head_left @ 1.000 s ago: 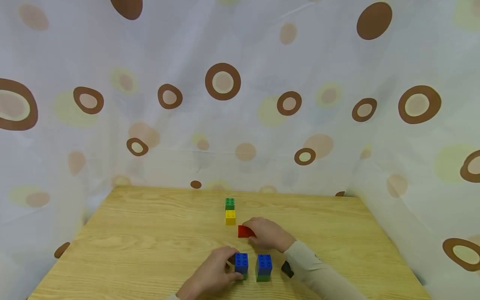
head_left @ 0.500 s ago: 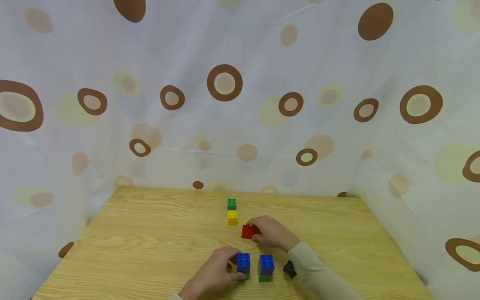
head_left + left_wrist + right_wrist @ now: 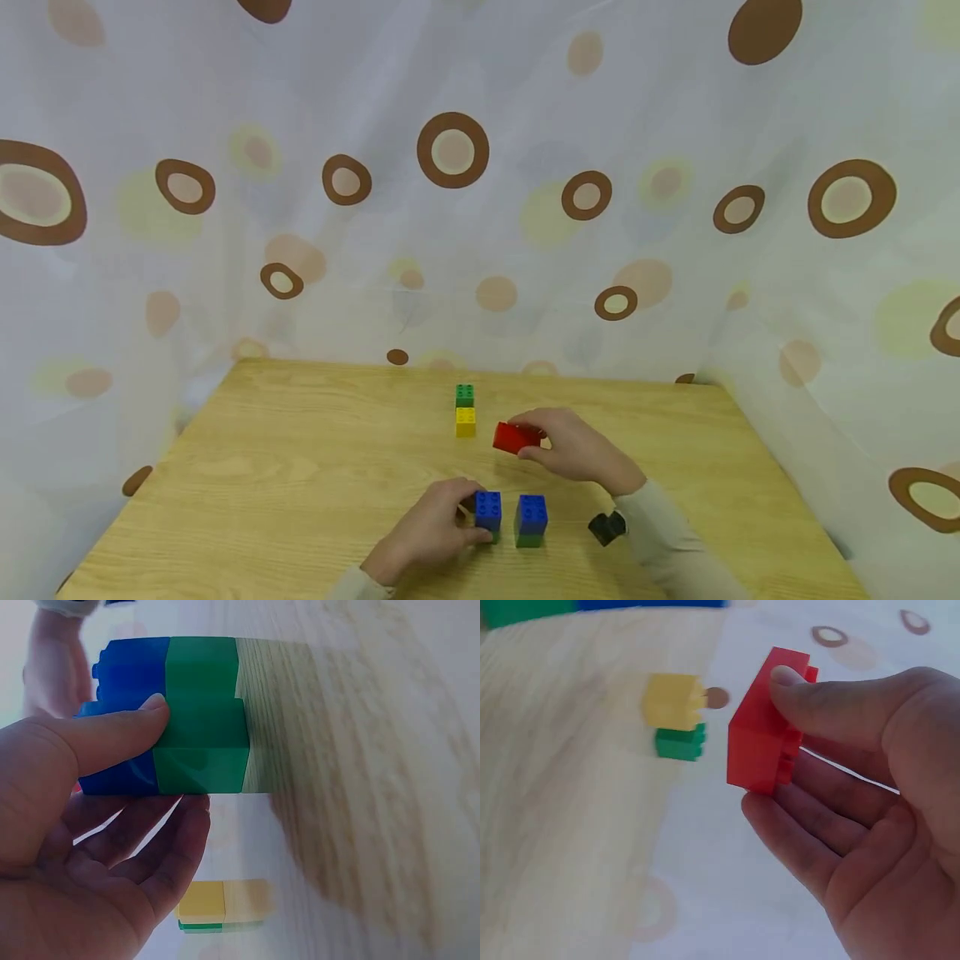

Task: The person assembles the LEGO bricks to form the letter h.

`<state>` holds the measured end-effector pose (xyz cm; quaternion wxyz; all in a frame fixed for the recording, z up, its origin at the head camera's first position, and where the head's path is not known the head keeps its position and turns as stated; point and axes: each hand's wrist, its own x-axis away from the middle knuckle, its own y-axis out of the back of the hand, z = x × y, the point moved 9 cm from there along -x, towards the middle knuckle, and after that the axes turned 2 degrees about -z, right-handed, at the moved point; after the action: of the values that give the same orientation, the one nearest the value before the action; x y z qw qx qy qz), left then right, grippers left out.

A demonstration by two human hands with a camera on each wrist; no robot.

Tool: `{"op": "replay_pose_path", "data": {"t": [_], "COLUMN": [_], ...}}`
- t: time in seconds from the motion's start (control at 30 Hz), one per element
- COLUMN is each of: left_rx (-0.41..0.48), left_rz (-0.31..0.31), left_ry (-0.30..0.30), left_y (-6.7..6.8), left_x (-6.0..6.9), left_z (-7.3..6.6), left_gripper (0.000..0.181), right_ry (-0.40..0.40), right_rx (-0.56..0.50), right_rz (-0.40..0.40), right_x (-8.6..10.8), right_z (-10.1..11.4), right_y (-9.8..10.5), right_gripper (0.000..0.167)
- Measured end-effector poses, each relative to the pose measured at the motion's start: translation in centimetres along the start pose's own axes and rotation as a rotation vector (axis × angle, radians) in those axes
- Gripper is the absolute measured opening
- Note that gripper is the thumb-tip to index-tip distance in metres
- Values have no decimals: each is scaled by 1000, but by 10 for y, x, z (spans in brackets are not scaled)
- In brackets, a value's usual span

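My left hand [image 3: 431,532] grips a blue brick [image 3: 488,506] joined on top of a green brick [image 3: 201,746], thumb on the near side and fingers on the far side. Just right of it stands a second stack, a blue brick [image 3: 532,513] over a green brick [image 3: 528,541]. Between thumb and fingertips, my right hand [image 3: 573,446] holds a long red brick [image 3: 513,437], tilted and raised off the table. Its studs face the palm in the right wrist view, where the red brick [image 3: 759,731] shows clearly.
Behind the stacks, a yellow brick [image 3: 465,422] stands in front of a green brick [image 3: 465,395]. A small black object [image 3: 606,527] is beside the right cuff. Patterned cloth [image 3: 480,225] hangs behind the wooden table [image 3: 300,467].
My right hand has lifted the red brick off the table, moving it slightly right and tilting it. The left hand keeps its grip on the stack. The head view has shifted a little.
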<state>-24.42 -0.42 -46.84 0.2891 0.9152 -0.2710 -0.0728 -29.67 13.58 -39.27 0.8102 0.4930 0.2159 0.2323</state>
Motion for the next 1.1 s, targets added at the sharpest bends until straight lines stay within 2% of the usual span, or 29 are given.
{"op": "replay_pose_path", "data": {"t": [0.23,0.53,0.8,1.1], "left_rx": [-14,0,16,27], "left_rz": [-7,-18,-13,-14], "left_ry": [-20,-54,-65,-72], "left_y": [0,-3,-6,-8], "left_x": [-4,-4,-5,-6], "left_z": [-4,-10,-10,-10], "left_gripper": [28,31,32,34], "right_ry": [53,127,139,144], "right_rx": [-18,-59,-45,-65], "right_rz": [58,175,215,217], "right_x": [10,25,30,30], "right_z": [30,59,62,60], "right_y": [19,7,-4,-6], "right_gripper": [39,34,32,32]}}
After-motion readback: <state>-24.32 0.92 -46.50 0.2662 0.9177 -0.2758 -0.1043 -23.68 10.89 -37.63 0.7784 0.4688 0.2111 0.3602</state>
